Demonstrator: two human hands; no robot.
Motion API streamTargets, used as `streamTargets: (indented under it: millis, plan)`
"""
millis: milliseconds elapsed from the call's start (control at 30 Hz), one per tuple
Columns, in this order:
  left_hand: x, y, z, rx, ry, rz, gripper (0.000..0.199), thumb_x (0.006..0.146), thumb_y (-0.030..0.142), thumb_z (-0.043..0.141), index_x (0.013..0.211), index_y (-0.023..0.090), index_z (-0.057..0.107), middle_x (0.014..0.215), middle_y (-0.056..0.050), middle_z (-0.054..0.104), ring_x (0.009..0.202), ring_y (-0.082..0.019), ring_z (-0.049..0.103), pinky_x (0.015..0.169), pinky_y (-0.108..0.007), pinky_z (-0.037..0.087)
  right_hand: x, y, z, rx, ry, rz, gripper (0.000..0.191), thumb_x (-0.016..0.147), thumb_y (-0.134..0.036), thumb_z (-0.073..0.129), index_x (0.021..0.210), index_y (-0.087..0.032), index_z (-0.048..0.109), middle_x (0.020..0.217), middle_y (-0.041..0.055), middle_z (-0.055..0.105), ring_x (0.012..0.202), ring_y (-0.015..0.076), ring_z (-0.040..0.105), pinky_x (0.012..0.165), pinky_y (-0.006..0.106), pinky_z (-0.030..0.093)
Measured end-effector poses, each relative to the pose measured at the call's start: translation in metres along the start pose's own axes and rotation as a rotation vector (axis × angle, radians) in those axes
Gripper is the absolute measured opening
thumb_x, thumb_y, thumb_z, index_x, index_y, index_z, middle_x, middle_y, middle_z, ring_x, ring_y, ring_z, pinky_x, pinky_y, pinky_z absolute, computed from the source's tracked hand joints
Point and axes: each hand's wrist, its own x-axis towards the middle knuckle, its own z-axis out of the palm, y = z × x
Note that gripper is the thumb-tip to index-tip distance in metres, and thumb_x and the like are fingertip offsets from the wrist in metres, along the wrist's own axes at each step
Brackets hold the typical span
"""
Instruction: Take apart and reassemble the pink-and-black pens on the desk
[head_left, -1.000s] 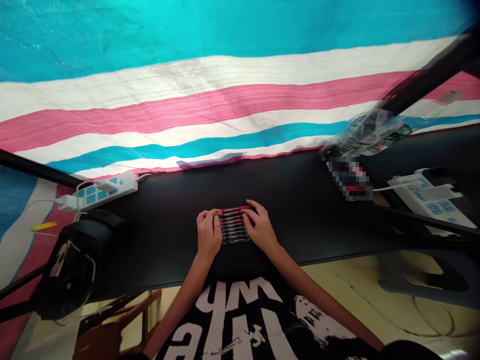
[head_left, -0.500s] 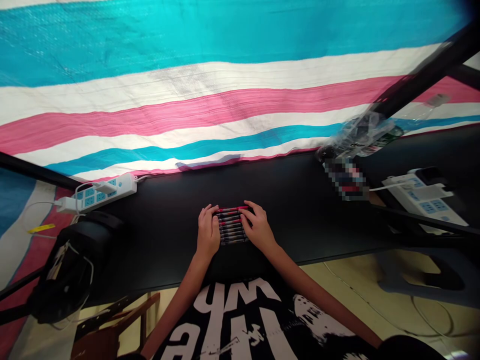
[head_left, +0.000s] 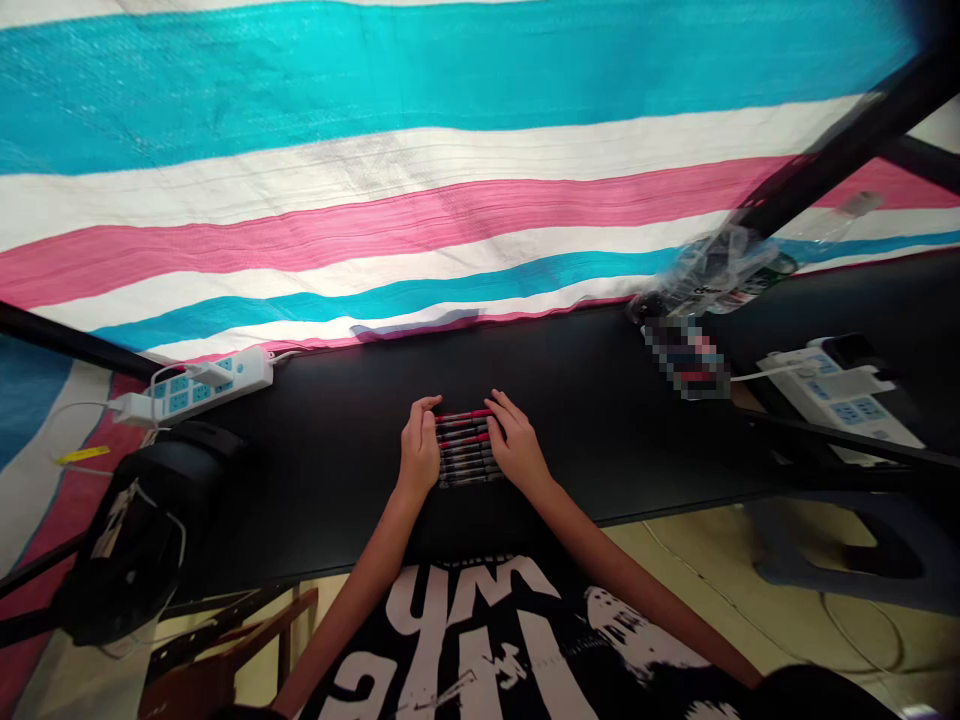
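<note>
Several pens (head_left: 466, 455) lie side by side in a flat row on the black table, mostly dark and clear with a few red ones among them at the far side. My left hand (head_left: 418, 448) rests along their left ends, its fingers loosely bent and the thumb against the row. Along the right ends is my right hand (head_left: 517, 443), fingers stretched forward and thumb apart from them. Both hands flank the row without wrapping round any pen. The outer pen ends are partly hidden by the hands.
A white power strip (head_left: 217, 385) lies at the back left, near a black bag (head_left: 142, 530). To the right are a plastic bottle in clear wrap (head_left: 720, 275), a pixelated item (head_left: 688, 358) and another power strip (head_left: 844, 395). A striped sheet (head_left: 450, 215) hangs behind the table (head_left: 337, 390).
My right fingers have slid off the tops of the pens to their right ends. My left fingers have shifted slightly forward. The pens stay in their row.
</note>
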Motion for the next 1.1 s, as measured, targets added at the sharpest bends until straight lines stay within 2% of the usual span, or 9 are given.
streamTargets:
  millis: [100,233,533,633,733,833,933,1033,1100]
  plan:
    - [0.007,-0.004,-0.003,0.235,-0.021,0.096,0.026,0.101,0.021,0.043,0.109,0.019,0.068,0.111,-0.009,0.071,0.114,-0.025,0.059,0.105,-0.044,0.044,0.009,0.005,-0.005,-0.082,0.025,0.002,0.034,0.098,-0.025,0.047,0.116,-0.018,0.074,0.134,0.0165,0.063,0.128,0.0323,0.055,0.109,0.054,0.044]
    - [0.016,-0.012,-0.009,0.408,-0.119,0.145,0.019,0.095,0.018,0.055,0.098,0.021,0.073,0.104,-0.008,0.071,0.107,-0.027,0.058,0.1,-0.046,0.046,0.019,0.013,-0.011,-0.1,-0.051,-0.035,0.025,0.094,-0.024,0.055,0.104,-0.02,0.077,0.122,0.0145,0.066,0.119,0.0322,0.057,0.103,0.053,0.047]
    - [0.026,-0.01,-0.01,0.464,-0.241,0.128,0.012,0.092,0.022,0.063,0.097,0.022,0.074,0.102,-0.006,0.072,0.101,-0.026,0.059,0.096,-0.044,0.046,0.038,0.018,-0.015,0.023,-0.184,-0.027,0.011,0.091,-0.02,0.059,0.089,-0.021,0.07,0.107,0.0094,0.072,0.103,0.0275,0.061,0.096,0.046,0.045]
    - [0.045,-0.007,-0.003,0.46,-0.336,0.197,0.017,0.092,0.026,0.065,0.106,0.022,0.073,0.104,-0.007,0.072,0.102,-0.026,0.06,0.095,-0.044,0.047,0.051,0.017,-0.015,0.153,-0.235,0.013,0.012,0.093,-0.023,0.056,0.09,-0.022,0.067,0.089,0.0054,0.072,0.086,0.0222,0.064,0.085,0.038,0.047]
    - [0.073,-0.005,0.009,0.461,-0.446,0.283,0.017,0.095,0.026,0.061,0.106,0.021,0.073,0.098,-0.007,0.071,0.096,-0.025,0.063,0.089,-0.039,0.049,0.071,0.017,-0.011,0.291,-0.217,0.075,0.017,0.097,-0.03,0.052,0.086,-0.022,0.063,0.074,0.0005,0.068,0.071,0.0176,0.062,0.074,0.031,0.046]
    - [0.097,-0.007,0.02,0.456,-0.399,0.332,0.021,0.099,0.024,0.053,0.107,0.02,0.073,0.096,-0.007,0.069,0.09,-0.023,0.066,0.085,-0.036,0.051,0.096,0.022,-0.009,0.329,-0.177,0.118,0.026,0.098,-0.039,0.05,0.081,-0.022,0.06,0.058,-0.0036,0.058,0.057,0.0149,0.055,0.065,0.029,0.042]
    - [0.108,-0.012,0.025,0.434,-0.354,0.373,0.024,0.101,0.026,0.05,0.11,0.019,0.072,0.1,-0.008,0.069,0.089,-0.022,0.067,0.083,-0.034,0.052,0.115,0.031,-0.008,0.344,-0.269,0.129,0.03,0.096,-0.044,0.051,0.079,-0.021,0.059,0.052,-0.0047,0.055,0.052,0.014,0.051,0.06,0.028,0.039]
    - [0.111,-0.02,0.025,0.394,-0.367,0.404,0.024,0.101,0.028,0.05,0.11,0.02,0.071,0.102,-0.008,0.071,0.091,-0.022,0.068,0.084,-0.034,0.052,0.122,0.038,-0.004,0.426,-0.301,0.104,0.027,0.093,-0.043,0.055,0.078,-0.021,0.059,0.057,-0.0036,0.057,0.055,0.0137,0.052,0.06,0.028,0.04]
    - [0.113,-0.024,0.023,0.361,-0.378,0.4,0.022,0.1,0.028,0.052,0.109,0.02,0.072,0.102,-0.007,0.073,0.092,-0.022,0.069,0.085,-0.034,0.053,0.121,0.04,0.0,0.516,-0.285,0.06,0.019,0.09,-0.039,0.059,0.086,-0.02,0.06,0.069,-0.002,0.062,0.063,0.0146,0.056,0.065,0.028,0.045]
